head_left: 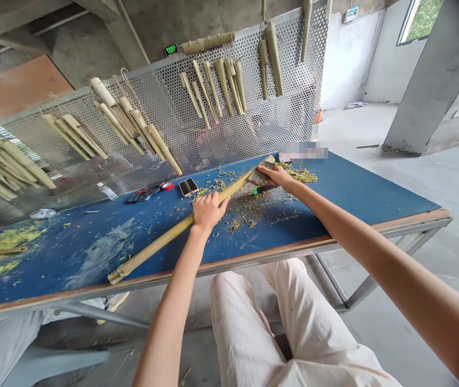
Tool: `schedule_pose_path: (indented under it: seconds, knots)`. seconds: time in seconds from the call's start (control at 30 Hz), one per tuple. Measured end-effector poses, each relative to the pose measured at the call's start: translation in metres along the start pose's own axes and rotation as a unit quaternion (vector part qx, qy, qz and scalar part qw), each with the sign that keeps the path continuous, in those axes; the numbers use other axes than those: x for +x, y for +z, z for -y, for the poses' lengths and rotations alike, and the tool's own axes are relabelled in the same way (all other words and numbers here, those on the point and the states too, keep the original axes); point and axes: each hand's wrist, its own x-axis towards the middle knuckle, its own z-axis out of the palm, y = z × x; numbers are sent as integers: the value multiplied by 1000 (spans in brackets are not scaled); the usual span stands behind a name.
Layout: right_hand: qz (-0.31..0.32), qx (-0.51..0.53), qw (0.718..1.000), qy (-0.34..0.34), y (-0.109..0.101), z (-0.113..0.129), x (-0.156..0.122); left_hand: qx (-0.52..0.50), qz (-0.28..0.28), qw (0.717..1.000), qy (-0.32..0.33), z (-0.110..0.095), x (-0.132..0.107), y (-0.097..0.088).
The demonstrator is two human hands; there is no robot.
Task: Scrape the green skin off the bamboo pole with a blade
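Along the left edge of the frame, a heap of shavings point(23, 236) lies on the blue worktop point(378, 196) beside a thin bamboo piece point(1, 251). Left of centre, near the perforated panel point(249, 121), stands a small bottle point(107, 191); whether anything is inside cannot be made out. It is the one clear container, and no thing shows inside another.

From the lower left of the worktop, a bamboo pole point(165, 236) slants up to the centre right. It looks stiff and probably hollow, so likely light for its length; the rind may be smooth enough to slip or roll, and the ends could split. Mid-length seems the best place to take hold, well apart from the upper end.

Beyond the pole are a red roll point(167, 186) and a phone point(188, 187). At centre, the left hand point(209, 212) has its grip wrapped round the pole's middle. Right of centre, the right hand point(277, 176) has its grip closed on a flat grey tool point(257, 176) by the pole's upper end; whether they touch cannot be told. More shavings lie around it, with a blurred pale object point(302, 151) behind.
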Motion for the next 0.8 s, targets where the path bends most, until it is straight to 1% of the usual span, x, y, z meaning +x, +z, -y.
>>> schedule_pose_path:
  seconds: [0.03, 0.07, 0.1, 0.13, 0.2, 0.27, 0.3, 0.33, 0.37, 0.43, 0.5, 0.57, 0.6, 0.63, 0.67, 0.7, 0.8]
  knots:
    - [31, -11, 999, 11, 2, -1, 0, 0, 1, 1000, -2, 1, 0, 0]
    - [50, -21, 998, 21, 5, -1, -1, -2, 3, 1000, -5, 2, 0, 0]
    - [50, -26, 998, 27, 6, 0, -1, -6, 4, 1000, -9, 2, 0, 0]
    - [30, -23, 999, 28, 7, 0, -1, -9, 6, 1000, -13, 2, 0, 0]
    - [-47, -5, 999, 27, 5, 2, 0, -13, 5, 1000, -18, 2, 0, -1]
    - [-120, 13, 992, 24, 0, 3, 2, -10, 4, 1000, -19, 2, 0, -2]
    - [-140, 17, 990, 21, -3, 2, 3, -8, 4, 1000, -20, 1, 0, -2]
    - [-146, 17, 989, 16, -5, 1, 4, -6, 4, 1000, -20, 1, 0, -2]
    - [-140, 14, 990, 13, -7, 0, 5, -4, 6, 1000, -21, 1, 0, -3]
    - [-97, 2, 995, 9, -6, -3, 5, -1, 11, 1000, -22, 1, 0, -3]
    - [-20, -21, 1000, 8, 0, -6, 3, 3, 17, 1000, -25, 1, 0, -3]
    - [62, -52, 997, 9, 7, -8, 0, 2, 20, 999, -30, 2, 0, -3]
    - [94, -64, 994, 11, 10, -9, -1, 0, 20, 999, -32, 3, 0, -2]
    - [112, -70, 991, 13, 12, -8, -2, -1, 18, 999, -32, 3, 0, -2]
    - [115, -67, 991, 14, 13, -7, -3, -2, 16, 999, -33, 3, 0, -2]
    - [103, -57, 993, 15, 13, -6, -3, -1, 14, 999, -32, 3, 0, -2]
    - [9, -21, 1000, 17, 6, -2, -1, 4, 12, 999, -31, 3, 0, -2]
